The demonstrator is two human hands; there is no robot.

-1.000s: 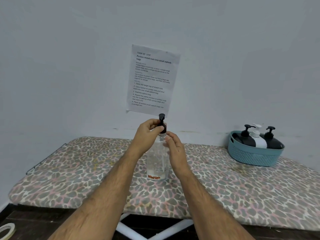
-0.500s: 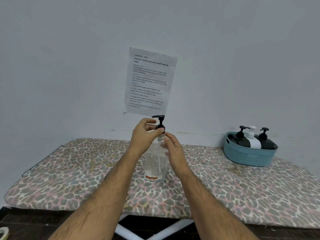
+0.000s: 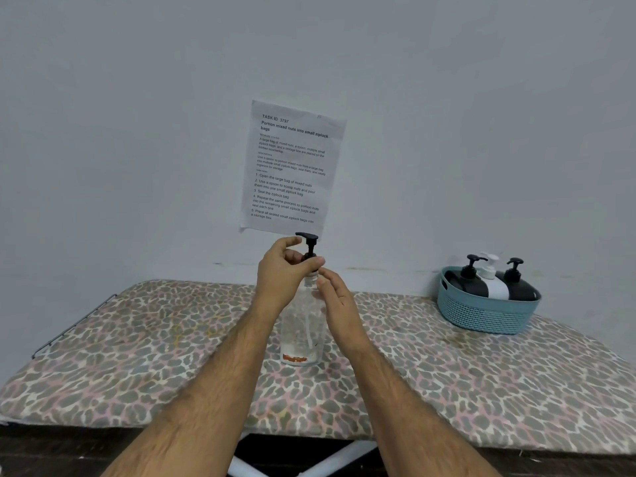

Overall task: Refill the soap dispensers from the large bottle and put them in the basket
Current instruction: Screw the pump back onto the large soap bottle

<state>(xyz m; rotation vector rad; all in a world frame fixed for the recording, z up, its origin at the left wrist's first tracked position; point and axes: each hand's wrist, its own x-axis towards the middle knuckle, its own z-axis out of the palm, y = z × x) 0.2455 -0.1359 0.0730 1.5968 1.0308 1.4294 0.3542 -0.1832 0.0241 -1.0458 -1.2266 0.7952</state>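
left hand (image 3: 280,273) grip clamped on the black pump collar (image 3: 310,259) of the clear large bottle (image 3: 303,325), thumb and fingers curled round the neck just below the pump head. right hand (image 3: 335,304) grip apart, fingers straight-ish, resting against the bottle's shoulder right below and beside the left grip, steadying it. bottle stands upright on the surface, looks nearly empty, only an orange label band at the base, dip tube visible inside.

step in hand, judged: twisting the pump cap on the large bottle; cannot tell if it's going on or off. three dispensers (image 3: 492,285), two black and one white, already sit in the teal basket (image 3: 481,313), well apart to the right of the grip and further back, so the task looks close to done and this is likely closing up. next move calls for finishing the twist with the right hand bracing the body so the light bottle doesn't tip, then letting go.

surface (image 3: 137,356) is a padded board with a leopard-print cover, metal rail at its far left end, white legs showing below the near edge. straight behind the grip a printed sheet (image 3: 292,166) is stuck on a plain pale wall; its text is about portioning nuts, not this task. dark floor under the near edge.
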